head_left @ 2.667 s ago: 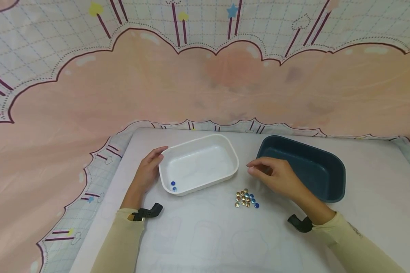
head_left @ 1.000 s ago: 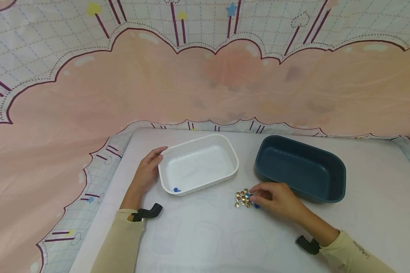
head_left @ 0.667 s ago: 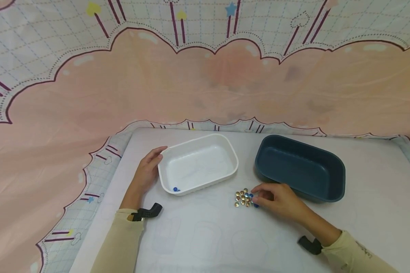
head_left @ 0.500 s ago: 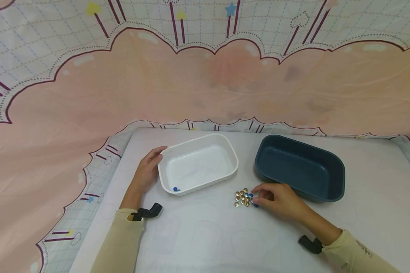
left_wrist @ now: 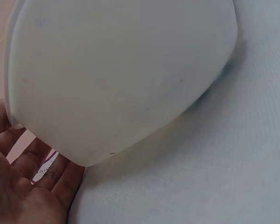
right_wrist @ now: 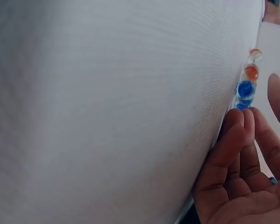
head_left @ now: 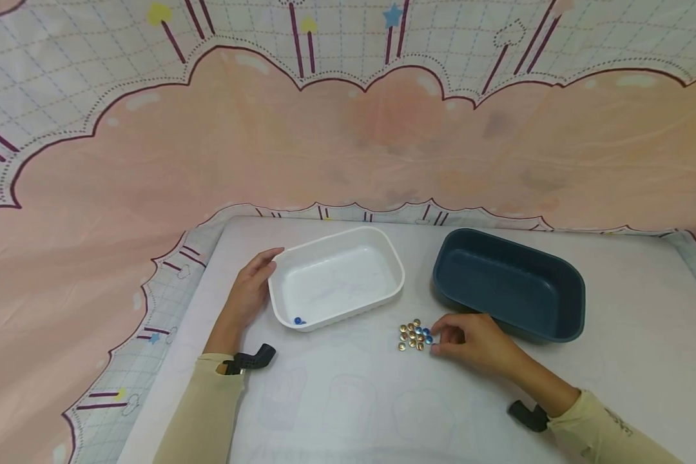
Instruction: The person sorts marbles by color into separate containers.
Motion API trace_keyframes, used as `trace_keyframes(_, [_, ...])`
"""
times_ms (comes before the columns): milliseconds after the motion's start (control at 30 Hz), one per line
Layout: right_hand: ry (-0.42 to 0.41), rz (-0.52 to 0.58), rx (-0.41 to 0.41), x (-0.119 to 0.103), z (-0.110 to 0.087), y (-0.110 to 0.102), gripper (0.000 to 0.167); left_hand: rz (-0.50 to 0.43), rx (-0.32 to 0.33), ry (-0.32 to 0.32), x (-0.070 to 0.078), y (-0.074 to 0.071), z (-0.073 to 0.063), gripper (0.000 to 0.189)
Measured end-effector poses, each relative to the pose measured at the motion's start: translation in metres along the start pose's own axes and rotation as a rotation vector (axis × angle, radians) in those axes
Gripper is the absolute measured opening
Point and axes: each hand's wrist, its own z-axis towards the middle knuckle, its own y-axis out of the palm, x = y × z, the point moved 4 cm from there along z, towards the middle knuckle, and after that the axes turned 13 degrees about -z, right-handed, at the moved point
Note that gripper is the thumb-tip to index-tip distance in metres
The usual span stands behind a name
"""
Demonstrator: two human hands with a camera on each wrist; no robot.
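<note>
My left hand [head_left: 249,290] holds the left end of a white rectangular tray [head_left: 396,283]. In the left wrist view its fingers [left_wrist: 60,175] reach along the tray's end wall, with one fingertip at the rim. Small blue glass gems [head_left: 298,320] lie in the tray's near left corner. My right hand [head_left: 470,338] is low at the right side of a cluster of amber and blue glass gems [head_left: 412,335]. In the right wrist view the thumb [right_wrist: 279,100] stands apart from the fingers, whose tips are close to a blue gem [right_wrist: 245,89].
A dark blue rectangular tray [head_left: 577,277] stands behind the right hand, with its near wall partly hidden by it. Both trays rest on a white table [head_left: 336,399]. A patterned peach and white cloth [head_left: 348,148] hangs behind the table.
My right hand has come down from between the trays to the gems, then shifted slightly. The darkest gem at the cluster's right is out of sight. Gems in the white tray moved; left hand stays.
</note>
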Motion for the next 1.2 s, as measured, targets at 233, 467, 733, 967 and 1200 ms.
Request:
trace_keyframes(233, [-0.021, -0.023, -0.013, -0.0001, 0.0015, 0.001, 0.027, 0.004, 0.004, -0.006, 0.0003, 0.0001, 0.0, 0.043])
trace_keyframes(467, [0.009, -0.057, -0.022, 0.0014, 0.0019, 0.0049, 0.026, 0.003, -0.002, -0.006, 0.0021, 0.0008, -0.0005, 0.044])
trace_keyframes(733, [-0.006, -0.071, 0.012, 0.0001, 0.001, 0.0036, 0.018, 0.01, 0.006, -0.009, 0.0007, 0.0001, 0.0003, 0.044])
trace_keyframes(967, [-0.017, -0.077, 0.026, 0.0021, 0.0007, 0.0049, 0.016, 0.013, 0.009, -0.007, 0.0006, 0.0, 0.0002, 0.043])
trace_keyframes(1200, [-0.007, -0.082, 0.009, 0.0015, 0.0003, 0.004, 0.014, 0.01, 0.006, -0.002, -0.0001, -0.0006, 0.0, 0.044])
